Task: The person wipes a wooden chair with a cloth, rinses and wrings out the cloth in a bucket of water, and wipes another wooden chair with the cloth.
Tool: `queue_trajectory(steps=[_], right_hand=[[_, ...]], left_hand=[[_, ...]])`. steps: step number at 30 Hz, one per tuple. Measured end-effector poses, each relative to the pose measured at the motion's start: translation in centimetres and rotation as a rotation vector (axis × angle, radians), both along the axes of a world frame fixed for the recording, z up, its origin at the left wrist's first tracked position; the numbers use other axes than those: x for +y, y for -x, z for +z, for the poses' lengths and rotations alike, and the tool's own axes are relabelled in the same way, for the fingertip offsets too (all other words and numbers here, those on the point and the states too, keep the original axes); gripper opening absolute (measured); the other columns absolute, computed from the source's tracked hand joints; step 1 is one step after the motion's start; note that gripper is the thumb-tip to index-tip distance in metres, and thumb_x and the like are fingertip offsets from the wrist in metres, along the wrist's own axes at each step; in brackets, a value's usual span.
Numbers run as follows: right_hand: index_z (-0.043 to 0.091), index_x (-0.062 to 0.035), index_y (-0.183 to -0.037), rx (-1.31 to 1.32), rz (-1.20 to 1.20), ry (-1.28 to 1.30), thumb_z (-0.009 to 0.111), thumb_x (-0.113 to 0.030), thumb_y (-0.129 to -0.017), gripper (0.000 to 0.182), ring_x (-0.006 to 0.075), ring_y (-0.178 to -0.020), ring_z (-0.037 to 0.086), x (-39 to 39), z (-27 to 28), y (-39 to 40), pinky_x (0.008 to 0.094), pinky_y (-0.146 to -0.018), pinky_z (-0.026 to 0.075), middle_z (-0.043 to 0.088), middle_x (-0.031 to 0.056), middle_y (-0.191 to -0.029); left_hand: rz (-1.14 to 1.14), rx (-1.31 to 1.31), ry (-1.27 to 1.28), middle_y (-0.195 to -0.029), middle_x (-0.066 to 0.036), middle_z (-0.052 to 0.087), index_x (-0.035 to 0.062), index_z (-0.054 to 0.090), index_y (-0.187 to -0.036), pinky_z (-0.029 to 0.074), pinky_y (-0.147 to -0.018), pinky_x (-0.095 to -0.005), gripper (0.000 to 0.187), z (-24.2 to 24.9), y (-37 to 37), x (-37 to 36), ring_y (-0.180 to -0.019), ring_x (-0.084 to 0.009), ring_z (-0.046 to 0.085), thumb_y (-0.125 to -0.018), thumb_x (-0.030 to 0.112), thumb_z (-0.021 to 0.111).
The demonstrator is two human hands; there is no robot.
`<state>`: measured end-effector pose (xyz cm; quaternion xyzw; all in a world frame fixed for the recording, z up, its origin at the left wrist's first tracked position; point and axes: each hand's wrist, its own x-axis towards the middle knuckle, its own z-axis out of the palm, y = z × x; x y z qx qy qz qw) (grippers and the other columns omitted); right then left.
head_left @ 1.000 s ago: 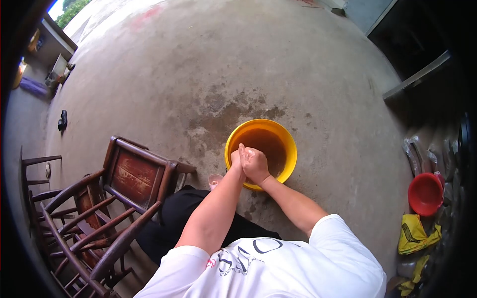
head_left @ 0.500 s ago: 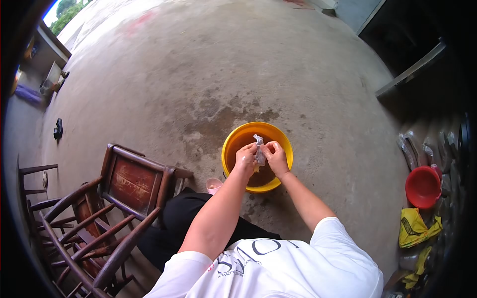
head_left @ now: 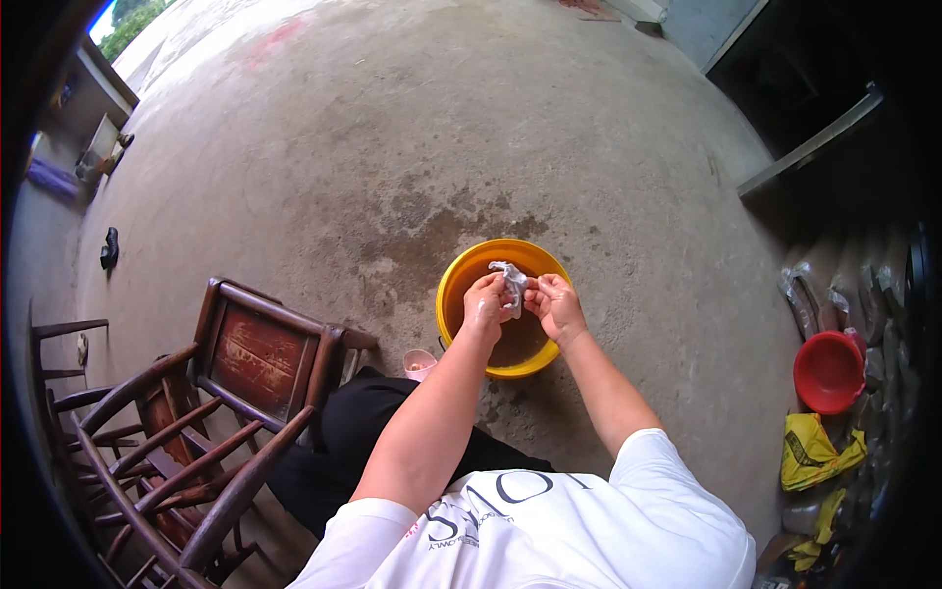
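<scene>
A small, wet, whitish cloth-like piece is held up over a yellow bucket. Brownish water shows inside the bucket. My left hand is closed on the left side of the piece. From the right, my right hand pinches its edge between thumb and fingers. The piece is crumpled, and I cannot make out exactly what it is. Both hands are above the water, inside the outline of the rim.
A pink cup stands left of the bucket. Dark wooden chairs crowd the left side. On the right are a red basin, a yellow bag and several plastic-wrapped bundles. Damp patches mark the concrete floor.
My right hand has shifted slightly right and drawn a little away from my left. The whitish piece now spreads sideways between them, where it hung more upright before.
</scene>
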<state>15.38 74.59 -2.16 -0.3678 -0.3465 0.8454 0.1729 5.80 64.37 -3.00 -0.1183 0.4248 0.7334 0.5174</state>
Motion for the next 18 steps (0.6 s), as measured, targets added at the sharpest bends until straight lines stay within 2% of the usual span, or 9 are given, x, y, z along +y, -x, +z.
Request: queue_trajectory(steps=[4, 6, 8, 10, 11, 12, 14, 16, 18], right_hand=[[0.043, -0.0077, -0.104, 0.048, 0.087, -0.016, 0.056, -0.021, -0.089, 0.025, 0.0054, -0.065, 0.053, 0.6, 1.6, 0.3, 0.0213, -0.063, 0.047, 0.057, 0.0034, -0.08], [0.04, -0.0053, -0.11, -0.15, 0.249, -0.256, 0.06, -0.027, -0.086, 0.038, 0.0046, -0.063, 0.052, 0.1, 0.6, 1.0, 0.0206, -0.06, 0.046, 0.057, 0.0033, -0.079], [0.042, -0.0029, -0.112, -0.262, 0.25, -0.414, 0.064, -0.028, -0.084, 0.043, 0.0067, -0.064, 0.053, 0.1, -1.1, 1.3, 0.0216, -0.058, 0.045, 0.057, 0.004, -0.08], [0.045, -0.0007, -0.111, -0.501, 0.179, -0.486, 0.066, -0.027, -0.081, 0.045, 0.0132, -0.071, 0.056, 1.8, -6.3, 1.5, 0.0252, -0.063, 0.046, 0.058, 0.0062, -0.082], [0.05, -0.0022, -0.111, -0.626, 0.138, -0.737, 0.067, -0.031, -0.078, 0.046, 0.0246, -0.085, 0.059, 2.6, -10.3, 1.6, 0.0339, -0.075, 0.047, 0.06, 0.0129, -0.089], [0.05, -0.0022, -0.111, -0.624, 0.14, -0.732, 0.067, -0.031, -0.078, 0.046, 0.0246, -0.085, 0.059, 1.9, -10.3, 1.9, 0.0339, -0.075, 0.047, 0.06, 0.0129, -0.089], [0.053, -0.0059, -0.112, -1.119, 0.196, -1.236, 0.062, -0.027, -0.079, 0.04, 0.0328, -0.097, 0.057, 0.4, -10.3, 2.6, 0.0396, -0.088, 0.044, 0.06, 0.0181, -0.097], [0.054, -0.0086, -0.115, -1.111, 0.319, -0.949, 0.055, -0.017, -0.078, 0.038, 0.035, -0.104, 0.054, -0.4, -13.2, 2.7, 0.0399, -0.094, 0.04, 0.058, 0.0196, -0.107], [0.051, -0.0104, -0.123, -0.928, 0.637, -0.798, 0.049, -0.009, -0.075, 0.048, 0.0298, -0.113, 0.051, -1.2, -14.7, 2.6, 0.035, -0.095, 0.039, 0.054, 0.0171, -0.12]], left_hand=[[-0.033, 0.2, 0.179, -0.089, 0.0, 0.062, 0.0096, 0.059, -0.103, 0.042, -0.063, -0.0235, 0.017, -0.2, 0.0, -0.3, -0.072, -0.008, 0.054, -0.089, 0.012, 0.05], [-0.183, 0.123, 0.158, -0.093, -0.001, 0.063, 0.01, 0.059, -0.103, 0.039, -0.066, -0.0259, 0.018, 0.2, -0.3, -0.4, -0.074, -0.0093, 0.054, -0.09, 0.015, 0.047], [-0.141, 0.106, 0.241, -0.087, -0.008, 0.062, 0.0046, 0.058, -0.098, 0.041, -0.062, -0.0263, 0.02, 1.3, -0.5, -0.3, -0.067, -0.012, 0.052, -0.088, 0.006, 0.041], [0.037, 0.051, 0.347, -0.085, -0.008, 0.061, 0.0045, 0.057, -0.099, 0.041, -0.064, -0.0287, 0.023, 0.8, -0.3, -0.2, -0.068, -0.0133, 0.052, -0.086, 0.004, 0.038], [0.041, 0.052, 0.353, -0.085, -0.008, 0.061, 0.0045, 0.057, -0.099, 0.041, -0.064, -0.0287, 0.023, 0.5, -0.2, -0.4, -0.068, -0.0133, 0.052, -0.086, 0.004, 0.038], [0.084, 0.062, 0.425, -0.083, -0.008, 0.06, 0.0044, 0.057, -0.098, 0.041, -0.065, -0.0287, 0.023, -0.1, -0.3, -0.4, -0.068, -0.0138, 0.052, -0.086, 0.003, 0.038], [0.126, 0.076, 0.496, -0.081, -0.007, 0.06, 0.0042, 0.058, -0.097, 0.042, -0.065, -0.0287, 0.023, -1.0, -0.3, -0.4, -0.068, -0.0142, 0.052, -0.085, 0.003, 0.038], [0.188, 0.067, 0.543, -0.078, -0.007, 0.058, 0.0033, 0.058, -0.095, 0.042, -0.065, -0.0277, 0.02, -2.0, -0.1, -0.4, -0.068, -0.0145, 0.052, -0.084, 0.005, 0.042], [0.205, 0.049, 0.537, -0.078, -0.007, 0.058, 0.0033, 0.058, -0.094, 0.042, -0.065, -0.0279, 0.019, -2.1, 0.2, -0.3, -0.068, -0.0147, 0.052, -0.083, 0.005, 0.043]])
